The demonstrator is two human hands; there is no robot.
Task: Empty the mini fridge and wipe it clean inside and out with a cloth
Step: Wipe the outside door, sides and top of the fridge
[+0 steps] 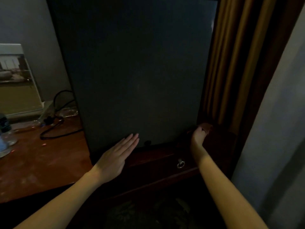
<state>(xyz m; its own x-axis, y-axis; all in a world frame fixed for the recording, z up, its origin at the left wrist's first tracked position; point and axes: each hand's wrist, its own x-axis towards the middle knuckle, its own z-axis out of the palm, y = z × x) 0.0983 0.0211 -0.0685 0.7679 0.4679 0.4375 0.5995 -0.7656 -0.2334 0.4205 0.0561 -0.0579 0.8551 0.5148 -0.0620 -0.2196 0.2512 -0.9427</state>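
The mini fridge (135,71) fills the middle of the view, dark, with its door closed. My left hand (115,157) lies flat with straight fingers, the fingertips against the door's bottom edge left of a small round lock. My right hand (198,135) is at the door's lower right corner, fingers curled round the door's edge. A small reddish-brown shape sits just above those fingers; I cannot tell what it is. No cloth is plainly in view.
The fridge stands on a dark wooden cabinet whose drawer has a ring pull (180,164). To the left are a reddish desk top (41,162), a black cable (57,129), a water bottle (5,134) and a standing picture card (16,80). A brown curtain (239,63) hangs at the right.
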